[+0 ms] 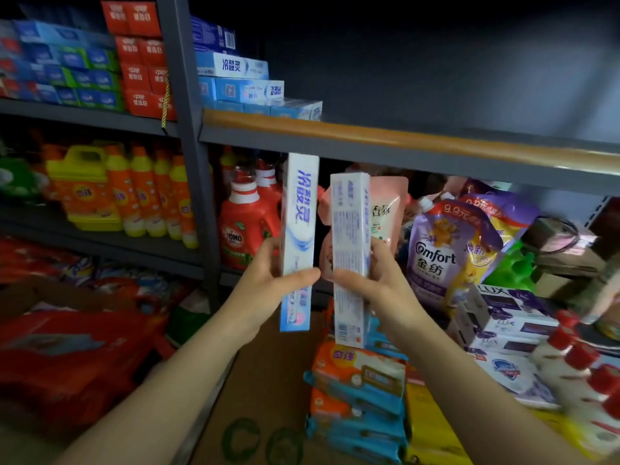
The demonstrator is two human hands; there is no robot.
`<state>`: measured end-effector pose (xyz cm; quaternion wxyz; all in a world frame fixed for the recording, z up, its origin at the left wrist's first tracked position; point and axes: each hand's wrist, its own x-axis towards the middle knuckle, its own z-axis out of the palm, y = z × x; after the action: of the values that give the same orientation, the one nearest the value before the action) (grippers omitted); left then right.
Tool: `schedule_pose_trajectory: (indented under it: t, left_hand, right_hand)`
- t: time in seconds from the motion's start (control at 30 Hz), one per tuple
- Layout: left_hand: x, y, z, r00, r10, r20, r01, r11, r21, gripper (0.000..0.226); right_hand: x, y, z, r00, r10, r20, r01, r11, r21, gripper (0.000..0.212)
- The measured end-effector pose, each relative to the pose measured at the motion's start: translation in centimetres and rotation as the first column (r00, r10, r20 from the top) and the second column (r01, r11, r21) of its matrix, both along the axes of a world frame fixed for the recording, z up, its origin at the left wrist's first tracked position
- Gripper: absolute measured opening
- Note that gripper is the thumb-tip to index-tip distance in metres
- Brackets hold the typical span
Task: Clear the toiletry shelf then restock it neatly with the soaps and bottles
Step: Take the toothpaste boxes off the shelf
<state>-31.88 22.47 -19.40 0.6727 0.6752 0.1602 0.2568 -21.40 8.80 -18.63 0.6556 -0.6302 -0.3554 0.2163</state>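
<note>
the left hand (268, 280) grips a long white-and-blue toothpaste box (298, 236), held upright with large blue characters running down its front face and a pale blue wave printed near the middle. the right hand (372, 283) grips a second toothpaste box (350, 256), also upright, turned so its white back panel of fine print and a barcode near the bottom end shows. the two boxes stand just beside each other, apart by a narrow gap, thumbs across their fronts and fingers wrapped behind.

both boxes are raised in front of the grey metal shelf (402, 146), their top ends just below its front edge, which carries a brown strip. above that edge the shelf board is dark and open across the middle and right; a stack of blue toothpaste boxes (241, 82) sits at its left end against the upright post (188, 129).

behind the hands, the lower level holds red detergent bottles (246, 226), a pink refill pouch (385, 209) and a purple comfort pouch (443, 253). soap packs (359, 377) lie stacked below.
</note>
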Motion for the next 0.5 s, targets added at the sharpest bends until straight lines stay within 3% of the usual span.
schedule_pose_trajectory:
  t: [0.13, 0.27, 0.4, 0.5]
  left_hand:
    - [-0.1, 0.4, -0.3, 0.999, 0.036, 0.019, -0.04, 0.968, 0.248, 0.056]
    - [-0.2, 0.7, -0.6, 0.995, 0.079, 0.053, -0.094, 0.893, 0.441, 0.067]
    - [0.2, 1.4, -1.7, 0.989, 0.135, 0.066, -0.149, 0.811, 0.566, 0.072]
    - [0.7, 2.3, -2.3, 0.98, 0.153, 0.124, -0.193, 0.611, 0.768, 0.069]
  right_hand:
    - [0.4, -0.4, 0.0, 0.967, -0.098, 0.237, 0.099, 0.995, 0.009, 0.06]
    - [0.6, -0.7, 0.0, 0.776, -0.266, 0.572, 0.336, 0.942, -0.018, 0.061]
    - [1.0, -1.0, -0.5, 0.789, -0.276, 0.55, 0.302, 0.952, 0.044, 0.059]
    - [1.6, -1.6, -0.3, 0.819, -0.196, 0.54, 0.179, 0.98, 0.083, 0.064]
